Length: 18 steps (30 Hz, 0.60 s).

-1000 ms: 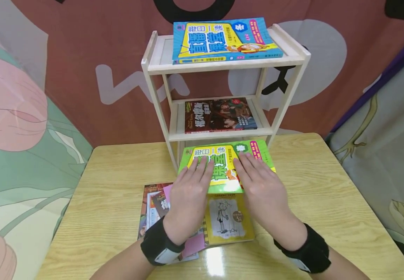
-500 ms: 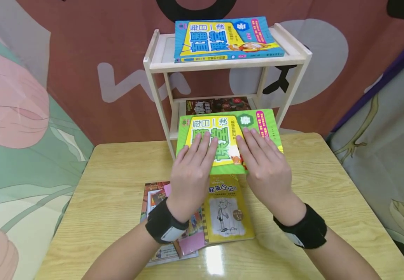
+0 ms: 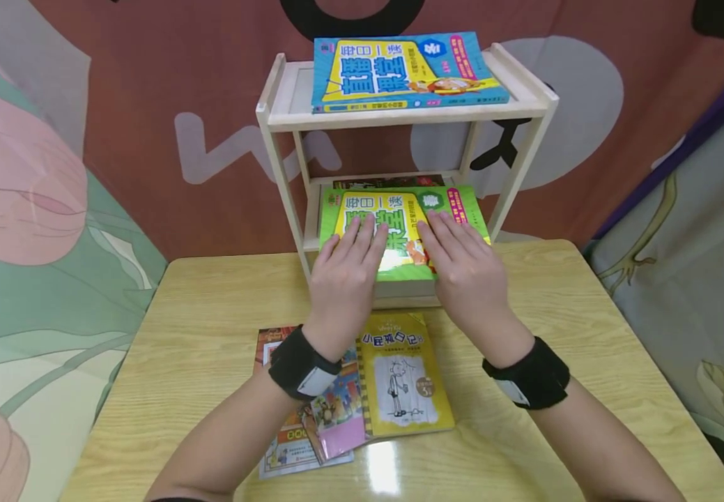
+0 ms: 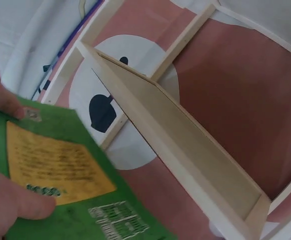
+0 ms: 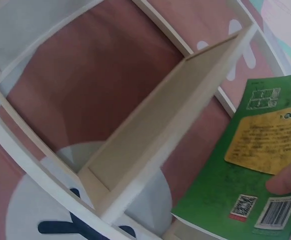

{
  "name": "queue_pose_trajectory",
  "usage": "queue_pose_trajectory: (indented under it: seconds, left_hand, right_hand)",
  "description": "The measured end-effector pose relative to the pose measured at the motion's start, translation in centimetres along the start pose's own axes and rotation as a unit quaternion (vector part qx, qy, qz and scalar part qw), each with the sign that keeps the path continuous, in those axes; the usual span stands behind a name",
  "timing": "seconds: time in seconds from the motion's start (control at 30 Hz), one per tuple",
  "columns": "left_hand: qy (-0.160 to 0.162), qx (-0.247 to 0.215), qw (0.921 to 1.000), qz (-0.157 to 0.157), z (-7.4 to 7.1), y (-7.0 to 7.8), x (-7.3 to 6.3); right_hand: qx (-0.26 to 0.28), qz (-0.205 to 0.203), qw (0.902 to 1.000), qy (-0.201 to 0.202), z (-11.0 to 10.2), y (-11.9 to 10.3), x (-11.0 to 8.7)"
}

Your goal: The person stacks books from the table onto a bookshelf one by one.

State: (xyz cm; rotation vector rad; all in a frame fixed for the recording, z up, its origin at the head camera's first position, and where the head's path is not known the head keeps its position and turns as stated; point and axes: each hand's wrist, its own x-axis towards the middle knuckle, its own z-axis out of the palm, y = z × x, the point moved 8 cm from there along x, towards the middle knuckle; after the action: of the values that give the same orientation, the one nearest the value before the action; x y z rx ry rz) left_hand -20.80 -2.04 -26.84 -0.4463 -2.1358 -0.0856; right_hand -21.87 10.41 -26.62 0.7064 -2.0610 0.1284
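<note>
Both hands hold a green book [image 3: 407, 244] with a yellow title panel, its long side running left to right. My left hand [image 3: 345, 279] grips the near-left part, straight fingers on the cover. The right hand [image 3: 471, 286] grips the near-right part likewise. Underneath, the left thumb [image 4: 30, 202] and right thumb [image 5: 288, 180] press the back cover. In the head view the book overlaps the middle level of a pale wooden shelf [image 3: 402, 120], hiding most of a dark book [image 3: 387, 182] there. The book's page edge faces me.
A blue book [image 3: 408, 70] lies on the shelf's top level. On the wooden table [image 3: 198, 335] in front, a yellow book [image 3: 405, 390] overlaps a pink-edged one [image 3: 339, 411] and other colourful books [image 3: 305, 450]. Patterned cloth [image 3: 211, 209] hangs behind.
The hands have carried the green book forward and up from over the table to the shelf's middle level. It now hides most of the dark book and bares more of the yellow one.
</note>
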Motion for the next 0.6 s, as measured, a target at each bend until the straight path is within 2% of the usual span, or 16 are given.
queue_pose_trajectory:
  seconds: [0.13,0.27,0.33,0.47,0.6]
  left_hand:
    - [-0.052,0.005,0.9986,-0.012,1.4,-0.3,-0.1]
    - [-0.119,0.002,0.9928,-0.014,2.9,-0.6,-0.1]
    - [-0.139,-0.009,0.9902,-0.012,3.4,-0.7,-0.2]
    - [-0.132,-0.045,0.9903,0.0,3.8,-1.2,-0.4]
    - [-0.121,-0.085,0.9884,0.036,3.9,-1.8,-0.6]
  right_hand:
    - [0.016,0.006,0.9989,-0.043,1.2,0.4,-0.2]
    - [0.035,0.016,0.994,-0.102,2.5,0.8,-0.4]
    - [0.043,0.021,0.9904,-0.13,3.1,0.9,-0.5]
    - [0.051,0.021,0.9835,-0.172,3.9,1.3,-0.6]
    - [0.056,0.003,0.981,-0.186,4.2,1.5,-0.6]
